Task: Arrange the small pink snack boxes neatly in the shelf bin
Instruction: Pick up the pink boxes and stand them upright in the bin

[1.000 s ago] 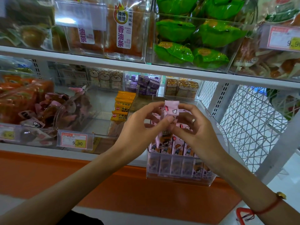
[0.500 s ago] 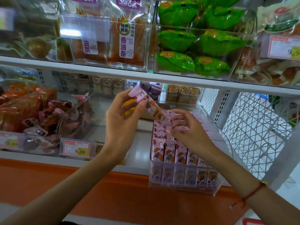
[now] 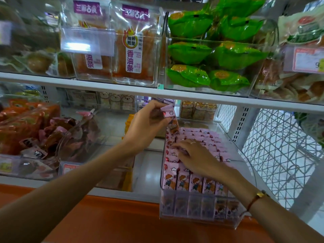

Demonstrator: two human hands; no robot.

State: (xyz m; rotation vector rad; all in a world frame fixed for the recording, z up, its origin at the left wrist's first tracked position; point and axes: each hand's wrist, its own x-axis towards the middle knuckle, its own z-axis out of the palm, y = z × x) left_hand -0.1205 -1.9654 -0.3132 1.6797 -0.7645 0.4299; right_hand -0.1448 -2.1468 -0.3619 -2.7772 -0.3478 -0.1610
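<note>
A clear plastic shelf bin juts out from the lower shelf, filled with rows of small pink snack boxes standing upright. My left hand holds one pink snack box above the bin's back left corner, the box tilted with its lower end pointing down at the rows. My right hand lies on top of the boxes in the middle of the bin, fingers spread and pressing on their tops. The boxes under that hand are hidden.
A clear bin of brown and pink wrapped snacks sits to the left, with a price tag in front. The upper shelf hangs close above, carrying green packets and orange snack packs. A white wire rack stands right.
My left hand has carried the single box right, to above the bin's back left corner. My right hand has moved forward, flatter on the rows. The view has moved closer.
</note>
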